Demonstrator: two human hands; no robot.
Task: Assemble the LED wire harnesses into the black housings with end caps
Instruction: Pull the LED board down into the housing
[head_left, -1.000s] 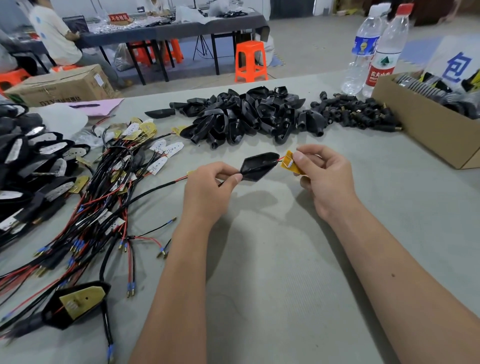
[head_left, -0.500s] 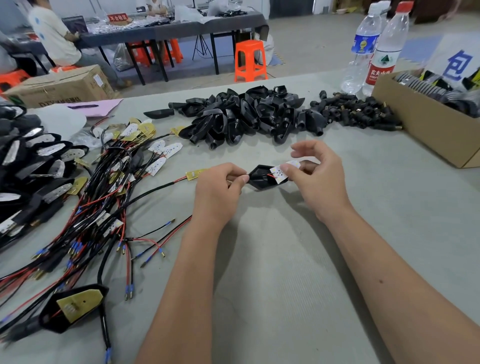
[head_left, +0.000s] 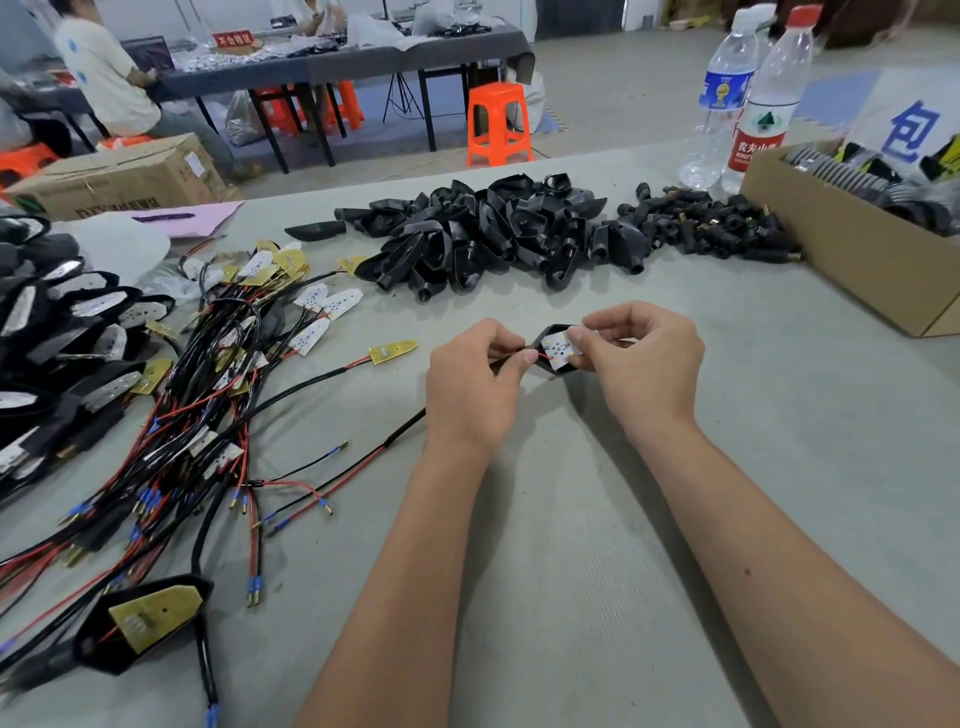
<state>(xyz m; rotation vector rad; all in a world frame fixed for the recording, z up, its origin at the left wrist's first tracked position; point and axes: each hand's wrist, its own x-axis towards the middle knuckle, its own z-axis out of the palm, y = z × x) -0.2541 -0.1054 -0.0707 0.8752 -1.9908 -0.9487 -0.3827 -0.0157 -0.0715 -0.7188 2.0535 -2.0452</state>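
Both hands pinch: left hand (head_left: 475, 387) the housing (head_left: 551, 349), right hand (head_left: 641, 364) the LED board (head_left: 561, 347), whose red wire (head_left: 543, 356) risks getting trapped underneath.

Left hand (head_left: 475, 387) pinches the red-black lead at the black housing (head_left: 553, 364). Right hand (head_left: 641, 358) presses the white LED board (head_left: 560, 347) into its opening. Loose housings pile (head_left: 488, 228) and wire harnesses (head_left: 208, 395) lie on the counter (head_left: 571, 545).

— What lies on the bench (head_left: 597, 571)?
— Wire harnesses (head_left: 197, 415) along its left edge, loose black housings (head_left: 483, 234) and end caps (head_left: 717, 228) piled toward the far edge, a cardboard box (head_left: 841, 249) and two water bottles (head_left: 737, 104) at the far right corner
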